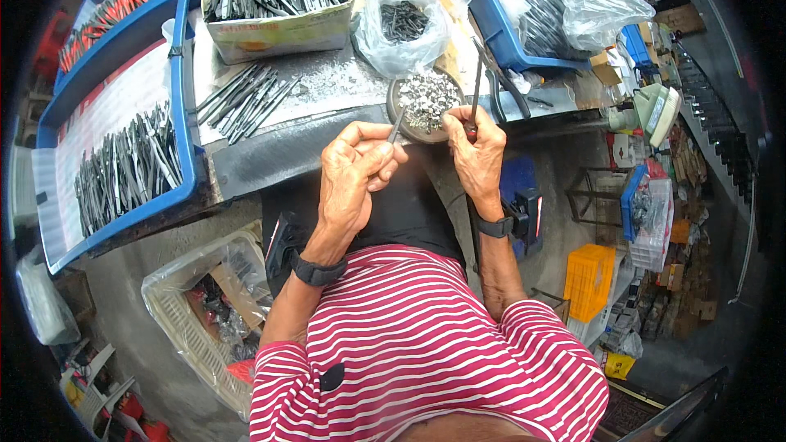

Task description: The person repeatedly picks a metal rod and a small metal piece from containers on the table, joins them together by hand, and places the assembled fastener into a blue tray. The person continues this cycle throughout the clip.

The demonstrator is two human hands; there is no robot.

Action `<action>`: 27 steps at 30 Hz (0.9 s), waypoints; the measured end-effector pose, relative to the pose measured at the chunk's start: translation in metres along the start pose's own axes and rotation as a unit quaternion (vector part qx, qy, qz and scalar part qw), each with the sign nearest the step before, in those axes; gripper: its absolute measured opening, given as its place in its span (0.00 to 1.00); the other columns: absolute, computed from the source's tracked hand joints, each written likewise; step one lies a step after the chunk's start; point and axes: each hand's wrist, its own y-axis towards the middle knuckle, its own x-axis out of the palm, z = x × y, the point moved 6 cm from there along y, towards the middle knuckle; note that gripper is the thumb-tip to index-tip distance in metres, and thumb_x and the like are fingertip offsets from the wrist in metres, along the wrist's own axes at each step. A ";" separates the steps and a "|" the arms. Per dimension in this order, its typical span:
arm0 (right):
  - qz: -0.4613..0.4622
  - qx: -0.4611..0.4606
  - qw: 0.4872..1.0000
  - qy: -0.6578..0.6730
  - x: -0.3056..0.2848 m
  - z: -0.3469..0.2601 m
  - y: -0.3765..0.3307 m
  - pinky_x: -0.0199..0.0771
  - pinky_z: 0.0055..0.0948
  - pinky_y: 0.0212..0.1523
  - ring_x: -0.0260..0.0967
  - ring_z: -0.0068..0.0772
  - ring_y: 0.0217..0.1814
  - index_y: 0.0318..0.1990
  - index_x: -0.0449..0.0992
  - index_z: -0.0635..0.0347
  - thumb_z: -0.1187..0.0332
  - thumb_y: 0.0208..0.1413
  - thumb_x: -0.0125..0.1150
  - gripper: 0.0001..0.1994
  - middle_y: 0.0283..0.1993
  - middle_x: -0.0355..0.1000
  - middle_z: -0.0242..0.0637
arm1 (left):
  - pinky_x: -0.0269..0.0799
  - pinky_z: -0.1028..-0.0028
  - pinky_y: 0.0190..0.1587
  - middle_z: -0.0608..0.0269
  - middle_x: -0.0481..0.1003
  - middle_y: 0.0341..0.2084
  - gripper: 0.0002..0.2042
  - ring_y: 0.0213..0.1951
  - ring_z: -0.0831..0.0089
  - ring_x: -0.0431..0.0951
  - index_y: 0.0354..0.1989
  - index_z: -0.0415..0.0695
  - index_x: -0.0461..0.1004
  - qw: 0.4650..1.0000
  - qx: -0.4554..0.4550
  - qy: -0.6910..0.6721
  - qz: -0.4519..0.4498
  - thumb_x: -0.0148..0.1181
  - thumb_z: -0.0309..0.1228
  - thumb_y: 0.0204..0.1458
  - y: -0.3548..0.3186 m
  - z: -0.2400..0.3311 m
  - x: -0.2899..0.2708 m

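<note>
My left hand is closed, pinching a small slim grey piece between thumb and forefinger, its tip pointing up. In my right hand is a thin dark rod with a red part at the fingers, much like a screwdriver; it stands nearly upright. Between and just beyond both hands is a round dish of small white and black bits. Pliers with black handles lie right of the dish. To the left, a loose pile of dark slim pen-like pieces rests on the bench.
A box and a blue tray hold many slim black pieces. A plastic-lined bowl contains small black parts. Beyond the pliers stands a blue bin with bagged black pieces. The bench's front edge runs before me; a lined basket sits on the floor.
</note>
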 end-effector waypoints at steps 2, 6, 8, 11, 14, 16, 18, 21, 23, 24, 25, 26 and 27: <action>-0.033 0.053 0.993 0.104 0.005 -0.001 0.000 0.61 0.17 0.20 0.63 0.14 0.20 0.31 0.74 0.65 0.75 0.49 0.59 0.03 0.22 0.69 0.28 | 0.55 0.88 0.18 0.54 0.73 0.26 0.09 0.20 0.83 0.65 0.41 0.35 0.66 1.000 0.004 -0.017 0.000 0.54 0.23 0.52 0.002 0.001 0.002; -0.063 0.057 0.971 0.222 0.018 -0.015 0.001 0.59 0.14 0.18 0.61 0.12 0.18 0.31 0.74 0.64 0.76 0.47 0.61 0.04 0.20 0.68 0.27 | 0.55 0.87 0.18 0.55 0.73 0.25 0.09 0.20 0.83 0.65 0.40 0.32 0.66 1.000 0.014 -0.026 0.009 0.53 0.22 0.51 0.003 0.004 0.003; -0.070 0.060 0.971 0.220 0.024 -0.021 0.000 0.60 0.14 0.20 0.62 0.14 0.20 0.32 0.74 0.65 0.78 0.47 0.61 0.05 0.22 0.69 0.28 | 0.54 0.87 0.18 0.55 0.74 0.25 0.09 0.20 0.83 0.65 0.40 0.32 0.67 1.000 0.018 -0.023 0.008 0.54 0.22 0.51 0.003 0.005 0.004; -0.069 0.056 0.975 0.204 0.028 -0.027 -0.004 0.61 0.13 0.21 0.62 0.13 0.21 0.33 0.74 0.64 0.77 0.46 0.63 0.06 0.23 0.70 0.27 | 0.54 0.87 0.18 0.55 0.74 0.26 0.09 0.20 0.83 0.65 0.40 0.32 0.68 1.000 0.027 -0.013 0.009 0.55 0.22 0.51 0.002 0.006 0.004; -0.057 0.027 0.977 0.204 0.029 -0.033 -0.006 0.62 0.13 0.23 0.64 0.12 0.22 0.32 0.74 0.63 0.76 0.45 0.65 0.06 0.23 0.70 0.27 | 0.53 0.87 0.18 0.56 0.74 0.26 0.09 0.20 0.84 0.64 0.40 0.32 0.68 0.999 0.035 -0.003 0.012 0.55 0.22 0.51 0.001 0.007 0.005; -0.051 0.010 0.982 0.180 0.029 -0.035 -0.007 0.63 0.13 0.24 0.65 0.12 0.24 0.32 0.74 0.63 0.76 0.45 0.65 0.07 0.24 0.71 0.27 | 0.53 0.87 0.18 0.57 0.74 0.26 0.10 0.20 0.84 0.63 0.40 0.32 0.69 0.999 0.041 0.002 0.006 0.55 0.22 0.51 0.001 0.008 0.006; -0.048 -0.018 0.987 0.152 0.029 -0.037 -0.007 0.64 0.13 0.25 0.66 0.13 0.25 0.33 0.74 0.64 0.77 0.46 0.64 0.06 0.25 0.71 0.28 | 0.53 0.87 0.18 0.57 0.74 0.26 0.10 0.20 0.85 0.63 0.40 0.32 0.69 0.999 0.043 0.008 0.013 0.55 0.22 0.51 0.001 0.008 0.005; -0.050 -0.056 0.989 0.126 0.028 -0.040 -0.008 0.66 0.15 0.25 0.68 0.14 0.27 0.33 0.73 0.64 0.79 0.47 0.62 0.06 0.26 0.70 0.29 | 0.53 0.87 0.19 0.58 0.74 0.25 0.10 0.20 0.85 0.63 0.41 0.31 0.69 0.998 0.050 0.019 0.019 0.55 0.22 0.51 0.000 0.007 0.005; -0.054 -0.054 0.988 0.136 0.029 -0.039 -0.008 0.66 0.15 0.25 0.68 0.15 0.27 0.33 0.73 0.64 0.78 0.47 0.62 0.06 0.26 0.70 0.29 | 0.53 0.87 0.19 0.58 0.74 0.25 0.10 0.20 0.85 0.63 0.41 0.31 0.69 0.998 0.050 0.024 0.020 0.55 0.21 0.51 0.000 0.007 0.005; -0.053 -0.052 0.988 0.136 0.028 -0.039 -0.009 0.66 0.15 0.26 0.68 0.15 0.27 0.33 0.73 0.64 0.78 0.46 0.63 0.07 0.26 0.71 0.29 | 0.53 0.87 0.19 0.58 0.74 0.25 0.10 0.20 0.85 0.63 0.41 0.31 0.69 0.998 0.049 0.025 0.019 0.55 0.21 0.50 0.000 0.007 0.005; -0.052 -0.046 0.988 0.134 0.027 -0.038 -0.009 0.66 0.15 0.28 0.68 0.15 0.28 0.33 0.74 0.64 0.78 0.45 0.64 0.07 0.27 0.72 0.29 | 0.54 0.87 0.19 0.58 0.74 0.25 0.10 0.20 0.85 0.63 0.41 0.31 0.69 0.998 0.047 0.025 0.018 0.55 0.21 0.50 0.000 0.007 0.005; -0.052 -0.045 0.989 0.134 0.027 -0.037 -0.009 0.67 0.14 0.29 0.67 0.15 0.28 0.33 0.74 0.64 0.77 0.44 0.65 0.08 0.27 0.72 0.30 | 0.54 0.87 0.19 0.58 0.74 0.25 0.10 0.20 0.85 0.63 0.40 0.32 0.69 0.998 0.047 0.030 0.018 0.54 0.21 0.50 0.000 0.007 0.005; -0.052 -0.062 0.990 0.119 0.026 -0.038 -0.009 0.67 0.15 0.28 0.68 0.16 0.28 0.33 0.74 0.64 0.78 0.45 0.64 0.07 0.27 0.72 0.30 | 0.54 0.87 0.19 0.58 0.74 0.25 0.10 0.20 0.86 0.63 0.40 0.32 0.69 0.998 0.046 0.034 0.018 0.54 0.21 0.50 0.000 0.008 0.006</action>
